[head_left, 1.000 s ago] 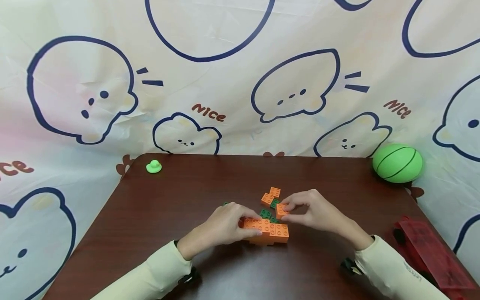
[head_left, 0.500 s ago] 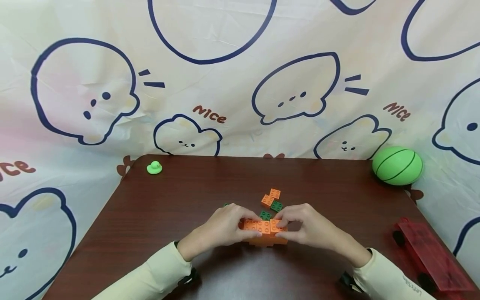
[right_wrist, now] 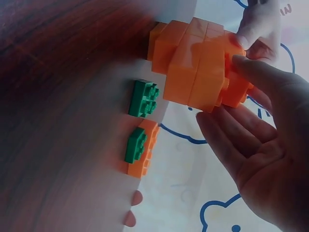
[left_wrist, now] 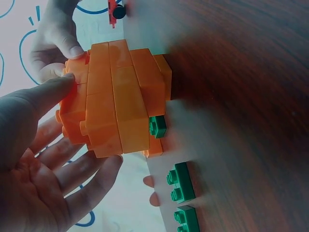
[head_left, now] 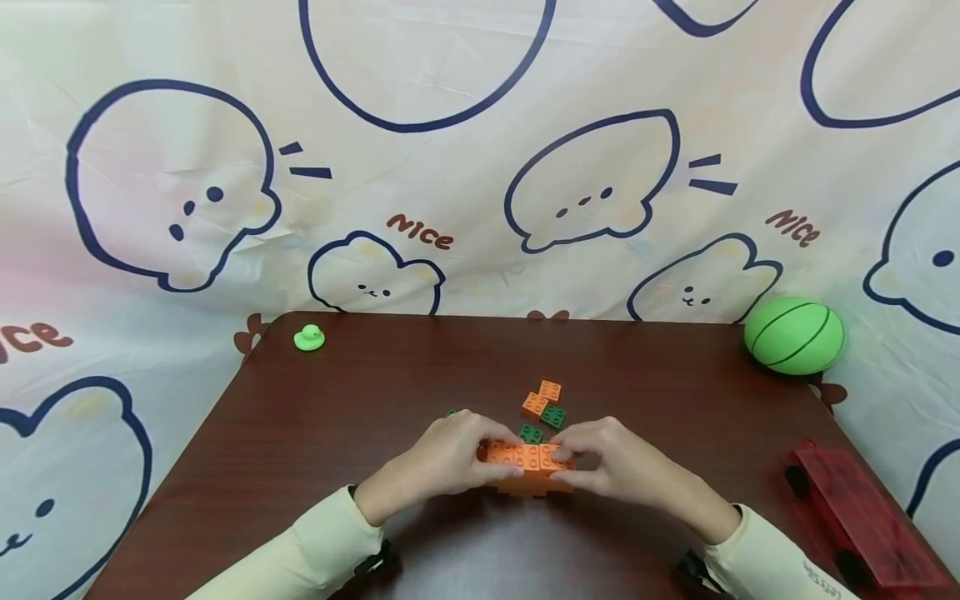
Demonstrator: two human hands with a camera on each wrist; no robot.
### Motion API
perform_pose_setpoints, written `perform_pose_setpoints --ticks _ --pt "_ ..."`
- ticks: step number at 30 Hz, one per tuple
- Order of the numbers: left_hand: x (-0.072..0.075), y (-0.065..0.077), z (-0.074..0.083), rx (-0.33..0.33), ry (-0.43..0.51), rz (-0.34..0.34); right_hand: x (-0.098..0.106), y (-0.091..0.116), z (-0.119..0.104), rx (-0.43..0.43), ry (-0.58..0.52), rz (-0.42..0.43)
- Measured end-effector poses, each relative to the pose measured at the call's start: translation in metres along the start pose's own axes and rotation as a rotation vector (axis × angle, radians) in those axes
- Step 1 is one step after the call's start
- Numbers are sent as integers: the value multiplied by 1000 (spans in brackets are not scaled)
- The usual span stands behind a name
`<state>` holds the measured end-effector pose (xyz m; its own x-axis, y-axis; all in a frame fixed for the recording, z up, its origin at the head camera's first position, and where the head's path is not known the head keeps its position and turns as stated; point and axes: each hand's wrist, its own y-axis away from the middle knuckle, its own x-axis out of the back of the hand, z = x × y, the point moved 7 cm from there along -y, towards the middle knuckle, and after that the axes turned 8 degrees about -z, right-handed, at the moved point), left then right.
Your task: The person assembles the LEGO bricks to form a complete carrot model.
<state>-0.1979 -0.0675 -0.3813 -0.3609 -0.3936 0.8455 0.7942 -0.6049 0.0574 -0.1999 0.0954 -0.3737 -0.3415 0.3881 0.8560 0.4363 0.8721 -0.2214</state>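
A stepped block of stacked orange toy bricks stands on the table between the two hands, wider above than at its base. My left hand holds its left end, thumb on the near side and fingers behind. In the left wrist view, the thumb lies along the top-layer bricks. My right hand pinches an orange brick on the top at the right end, between thumb and fingertips. In the right wrist view, the right thumb presses beside the studs, and the other fingers spread along the far side.
Behind the stack lie loose orange bricks and green bricks. More green bricks show in the left wrist view. A green duck sits far left, a green ball far right, and a red toy car near right.
My right hand has carried an orange brick left and toward me from behind the stack, onto its right end. My left hand has kept its hold.
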Motion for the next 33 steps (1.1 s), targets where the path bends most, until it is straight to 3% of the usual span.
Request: perform_pose_setpoints --ticks 5,11,20,27,33 --pt "0 -1 -1 -2 -6 4 0 0 -3 52 -4 30" --pt "-1 -2 -2 -3 -5 5 0 0 -4 41 -27 18" --pt "0 -2 -3 4 -5 3 -2 -2 1 -27 -61 -24" --pt "-2 -2 -3 9 -1 -13 -14 4 13 -168 -155 -114" --pt "-1 -2 -2 11 -13 0 -16 6 15 -186 -147 -106"
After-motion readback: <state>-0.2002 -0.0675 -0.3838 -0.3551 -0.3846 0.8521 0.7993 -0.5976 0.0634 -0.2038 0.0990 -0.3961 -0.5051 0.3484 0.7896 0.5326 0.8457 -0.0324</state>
